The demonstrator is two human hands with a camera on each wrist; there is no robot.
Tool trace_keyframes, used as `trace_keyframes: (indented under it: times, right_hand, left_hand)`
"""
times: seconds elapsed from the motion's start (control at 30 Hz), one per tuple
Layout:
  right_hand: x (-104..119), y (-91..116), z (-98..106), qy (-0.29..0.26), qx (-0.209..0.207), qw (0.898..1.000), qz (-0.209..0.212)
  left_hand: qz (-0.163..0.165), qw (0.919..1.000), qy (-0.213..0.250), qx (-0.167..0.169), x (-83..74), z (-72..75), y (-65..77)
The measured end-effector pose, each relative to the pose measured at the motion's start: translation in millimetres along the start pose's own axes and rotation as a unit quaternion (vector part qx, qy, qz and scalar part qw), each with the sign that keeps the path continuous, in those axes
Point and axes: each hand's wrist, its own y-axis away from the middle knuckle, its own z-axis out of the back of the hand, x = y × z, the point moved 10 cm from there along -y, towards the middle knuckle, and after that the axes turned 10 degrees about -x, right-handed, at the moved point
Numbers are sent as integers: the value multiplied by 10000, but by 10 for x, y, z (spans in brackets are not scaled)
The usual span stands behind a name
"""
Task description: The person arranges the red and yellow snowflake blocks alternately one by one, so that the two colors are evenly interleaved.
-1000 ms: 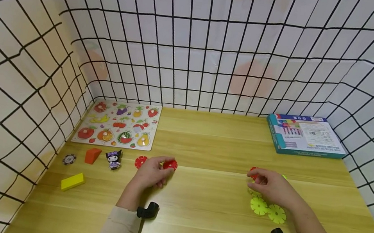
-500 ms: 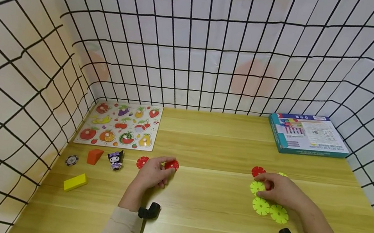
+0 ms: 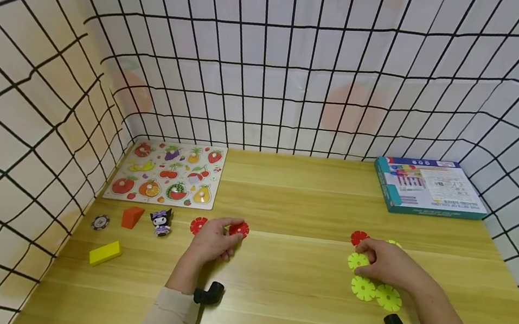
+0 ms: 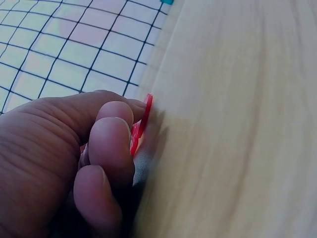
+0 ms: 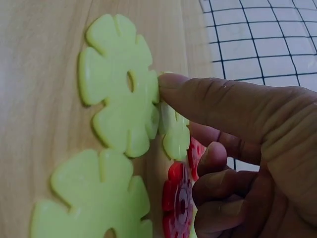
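Note:
Thumb and forefinger of the left hand pinch a red flower-shaped plastic disc by its edges, close over the table. Another red disc lies left of that hand. On the right, the right hand hovers low over a curved group of slotted discs, thumb and forefinger apart. Its thumb tip overlaps the edges of two yellow-green discs in the right wrist view. A red disc lies beside its curled lower fingers. Farther back is another red disc; a yellow-green one is mostly hidden behind the hand.
Left on the wooden table are a fruit puzzle board, a small figurine, an orange block, a yellow block and a round chip. A flat box lies back right. Grid-patterned cloth walls surround the table.
The right hand has shifted slightly right, uncovering the far red disc and a yellow-green disc, and has barely moved since half a second ago. The left hand keeps the red disc in place.

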Motion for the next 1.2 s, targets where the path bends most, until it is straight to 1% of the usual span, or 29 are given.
trace_keyframes:
  times: [0.13, 0.27, 0.43, 0.53, 0.63, 0.7, 0.77, 0.87, 0.97, 1.0, 1.1, 1.2]
  right_hand:
    - [-3, -8, -3, -18, -22, 10000, -40]
    - [38, -9, 10, -69, -64, 9999, 52]
    - [72, 9, 4, -151, -125, 9998, 69]
    - [113, 19, -1, -348, -176, 9991, 153]
    - [176, 21, -18, -758, -144, 9969, 180]
    - [238, 22, -40, -1158, -50, 9931, 196]
    - [311, 24, -71, -1606, 84, 9868, 207]
    - [397, 27, -153, -2264, 335, 9734, 108]
    - [458, 22, -264, -2721, 537, 9607, -49]
    - [481, 18, -302, -2850, 595, 9566, -85]
    - [569, -13, -399, -3076, 662, 9492, -84]
    - [667, -70, -469, -3166, 598, 9467, -17]
  left_hand:
    - [6, 10000, -16, 6, -9, -5, -2]
    - [18, 10000, -42, 8, -4, -11, -10]
    - [35, 10000, -65, 8, 19, -10, -22]
    - [16, 10000, -82, 10, 18, -7, -25]
    - [27, 9999, -98, -6, 19, -2, -31]
    - [-30, 9999, -106, -5, 4, -2, -33]
    - [-39, 9999, -102, -22, -3, 1, -35]
    - [-61, 10000, -77, -8, -18, 1, -31]
    - [5, 10000, -53, 0, -10, 2, -22]
    - [13, 10000, -47, 4, -11, 2, -19]
    - [31, 10000, -56, 2, -5, 1, -11]
    - [-9, 10000, -62, 0, -7, -2, -7]
